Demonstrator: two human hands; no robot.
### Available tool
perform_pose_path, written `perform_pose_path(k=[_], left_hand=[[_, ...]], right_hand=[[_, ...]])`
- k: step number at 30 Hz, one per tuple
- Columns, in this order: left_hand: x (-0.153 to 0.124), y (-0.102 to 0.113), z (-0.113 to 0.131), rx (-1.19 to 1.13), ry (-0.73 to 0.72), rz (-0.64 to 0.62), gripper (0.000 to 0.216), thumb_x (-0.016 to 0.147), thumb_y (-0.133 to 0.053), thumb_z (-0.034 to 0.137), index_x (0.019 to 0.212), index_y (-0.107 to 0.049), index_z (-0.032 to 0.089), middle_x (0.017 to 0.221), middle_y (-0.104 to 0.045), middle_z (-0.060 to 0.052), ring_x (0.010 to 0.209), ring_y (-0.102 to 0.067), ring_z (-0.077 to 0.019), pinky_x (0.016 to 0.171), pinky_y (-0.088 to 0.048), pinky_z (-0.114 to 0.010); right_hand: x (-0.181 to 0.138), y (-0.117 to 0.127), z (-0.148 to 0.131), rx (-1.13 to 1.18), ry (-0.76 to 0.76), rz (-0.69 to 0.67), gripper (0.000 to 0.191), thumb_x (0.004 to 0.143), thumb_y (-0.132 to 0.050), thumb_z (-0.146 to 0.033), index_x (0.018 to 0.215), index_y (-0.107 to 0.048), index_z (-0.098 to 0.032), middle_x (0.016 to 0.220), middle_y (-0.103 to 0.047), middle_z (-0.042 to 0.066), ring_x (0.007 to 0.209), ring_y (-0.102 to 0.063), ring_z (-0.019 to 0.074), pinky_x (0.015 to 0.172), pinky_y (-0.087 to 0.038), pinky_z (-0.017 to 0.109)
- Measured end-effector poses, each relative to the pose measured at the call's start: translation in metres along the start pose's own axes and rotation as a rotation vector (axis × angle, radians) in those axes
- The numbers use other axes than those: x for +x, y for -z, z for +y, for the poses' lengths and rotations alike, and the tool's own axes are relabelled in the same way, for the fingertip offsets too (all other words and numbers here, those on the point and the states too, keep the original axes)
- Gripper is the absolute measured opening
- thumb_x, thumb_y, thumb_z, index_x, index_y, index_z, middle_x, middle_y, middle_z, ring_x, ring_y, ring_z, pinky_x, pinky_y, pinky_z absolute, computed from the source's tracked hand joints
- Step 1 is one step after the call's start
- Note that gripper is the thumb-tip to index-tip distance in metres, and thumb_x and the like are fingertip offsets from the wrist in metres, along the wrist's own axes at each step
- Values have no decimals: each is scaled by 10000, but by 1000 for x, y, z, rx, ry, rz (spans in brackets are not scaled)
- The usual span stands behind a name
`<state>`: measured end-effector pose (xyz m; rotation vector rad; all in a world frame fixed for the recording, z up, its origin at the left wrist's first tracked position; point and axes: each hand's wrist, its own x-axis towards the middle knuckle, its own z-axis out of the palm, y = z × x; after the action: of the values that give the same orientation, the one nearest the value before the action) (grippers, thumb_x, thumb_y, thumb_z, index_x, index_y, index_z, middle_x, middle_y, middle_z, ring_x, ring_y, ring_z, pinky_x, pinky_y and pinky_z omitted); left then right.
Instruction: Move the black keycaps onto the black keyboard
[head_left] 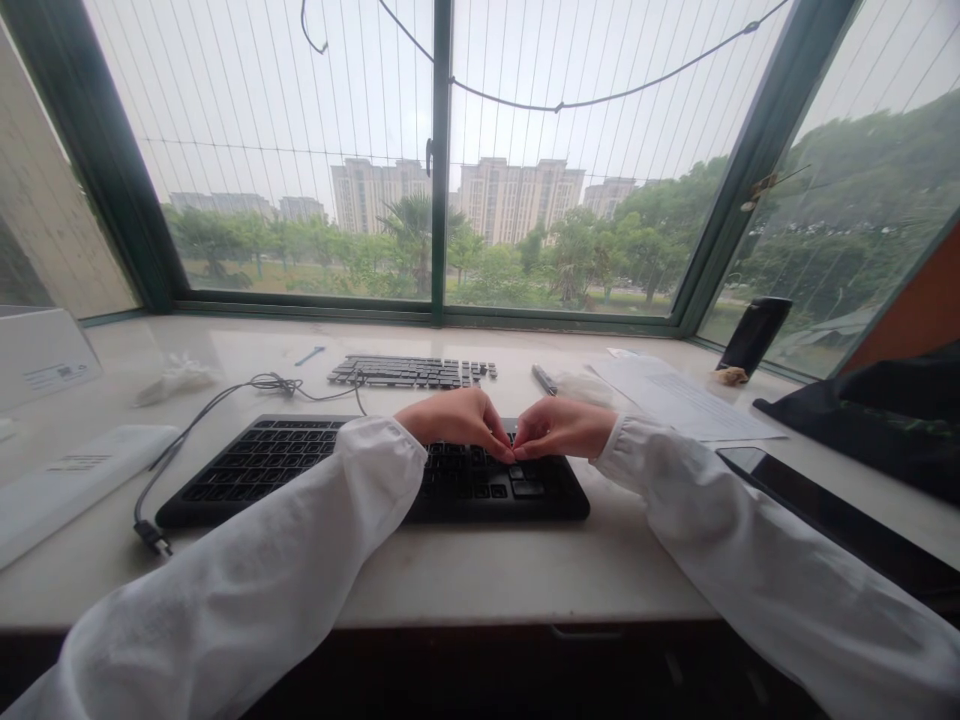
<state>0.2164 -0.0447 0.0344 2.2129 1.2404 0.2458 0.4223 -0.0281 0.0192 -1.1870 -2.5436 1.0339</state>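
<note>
A black keyboard [255, 465] lies across the table in front of me, with many of its key places bare of caps. Over its right part, my left hand [461, 418] and my right hand [559, 425] meet fingertip to fingertip, both pinched close to the keys. Anything between the fingertips is too small or hidden to make out. A few keycaps [528, 488] sit on the keyboard just below my right hand. Behind it, loose black keycaps [412, 371] are laid out in rows.
The keyboard's cable [214, 400] runs left to a USB plug [154, 538]. White boxes [82, 480] stand at left, near a clear plastic bag [180, 378] and a blue stick [309, 355]. To the right are papers [675, 398], a dark pen-like object [544, 380] and a phone [795, 495].
</note>
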Motion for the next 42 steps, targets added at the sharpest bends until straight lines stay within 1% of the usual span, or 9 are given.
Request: perform_pose_path(k=[6,10,16,18,20,24,29,35,42], left_hand=[[3,-4,1,15,-1,16,376,532,-766,507,783,-776,226,619,-652,32,631,-523,-117,585,-327,-233],[6,-7,-2,-7,2,15,377,517,-778,500,787,-776,238,636,-664,39,649,-534,-121,611,-346,-230],[6,1,-10,-94,-29,13,410,541,-764,550,814,-774,245,735,-706,11,775,-588,-154,693,-390,-240],[6,8,-14,-133,-44,75,408,586,-741,553,843,-772,238,768,-713,-4,770,-592,-150,712,-411,-248],[8,14,-20,-92,-35,190,391,625,-725,528,863,-770,221,766,-712,-22,744,-596,-153,715,-431,-261],[12,17,-33,264,85,447,237,683,-706,366,797,-763,165,728,-702,-73,728,-621,-182,741,-469,-288],[14,11,-39,427,195,513,182,729,-653,247,851,-742,145,817,-708,-127,811,-653,-213,778,-501,-300],[13,9,-34,501,208,529,184,788,-577,185,892,-718,128,861,-700,-145,865,-664,-231,800,-517,-322],[14,8,-32,546,191,556,230,793,-562,138,979,-696,127,887,-691,-152,922,-661,-256,813,-524,-344]], right_hand=[[1,-4,-6,-65,1,49,346,626,-714,-494,729,-696,-164,658,-645,13,641,-533,139,556,-380,244],[4,-7,-6,-87,0,66,287,630,-715,-411,735,-680,-146,649,-616,-4,629,-509,117,556,-361,228],[1,2,3,46,19,56,384,641,-710,-510,778,-673,-153,699,-651,8,647,-537,126,584,-395,246],[-1,9,5,91,35,117,398,652,-704,-521,795,-669,-151,737,-670,21,674,-562,135,623,-426,263],[-1,14,6,85,32,218,382,666,-703,-500,799,-670,-144,792,-689,45,733,-593,155,685,-454,285],[3,19,13,-71,-65,420,293,702,-685,-426,797,-687,-149,852,-711,71,790,-613,179,748,-467,311],[13,15,32,-251,-136,546,249,735,-648,-408,807,-712,-179,836,-715,53,787,-620,182,742,-467,306],[40,19,43,-398,-171,582,305,797,-569,-468,885,-738,-230,839,-716,24,766,-627,160,721,-460,276],[102,44,31,-470,-250,601,304,785,-594,-471,927,-746,-249,928,-719,34,806,-618,158,693,-447,249]])
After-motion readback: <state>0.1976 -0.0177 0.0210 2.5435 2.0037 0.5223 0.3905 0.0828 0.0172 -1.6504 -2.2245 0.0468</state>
